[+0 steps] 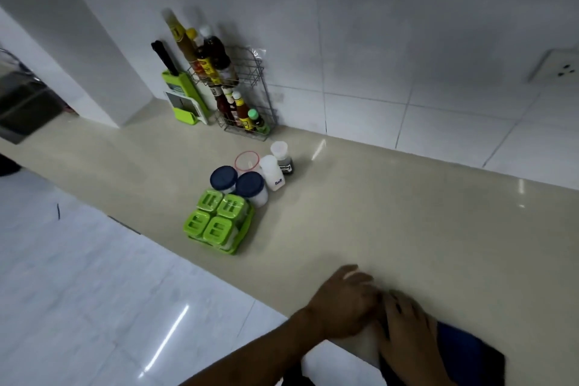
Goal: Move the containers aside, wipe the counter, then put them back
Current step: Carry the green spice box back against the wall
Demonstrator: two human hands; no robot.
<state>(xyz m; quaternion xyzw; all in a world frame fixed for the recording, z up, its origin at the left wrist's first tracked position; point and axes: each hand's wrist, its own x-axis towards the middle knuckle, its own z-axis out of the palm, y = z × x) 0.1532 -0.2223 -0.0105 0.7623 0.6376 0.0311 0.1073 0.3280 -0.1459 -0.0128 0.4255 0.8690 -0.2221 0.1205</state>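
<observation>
A cluster of containers stands mid-counter: a green tray of green-lidded boxes (219, 222), two jars with dark blue lids (223, 178) (250, 185), a clear red-rimmed cup (247, 161), a white bottle (272, 172) and a small dark shaker (283, 160). At the counter's near edge lies a dark blue cloth (463, 351). My right hand (407, 332) lies flat on the cloth, fingers spread. My left hand (341, 301) rests beside it on the beige counter (407, 213), fingers curled at the cloth's left edge; the blur hides whether it grips the cloth.
A wire rack of sauce bottles (238, 94) and a green knife holder (185, 97) stand against the tiled back wall. A wall socket (560, 67) sits at the right. Glossy white floor (94, 291) lies below the counter edge on the left.
</observation>
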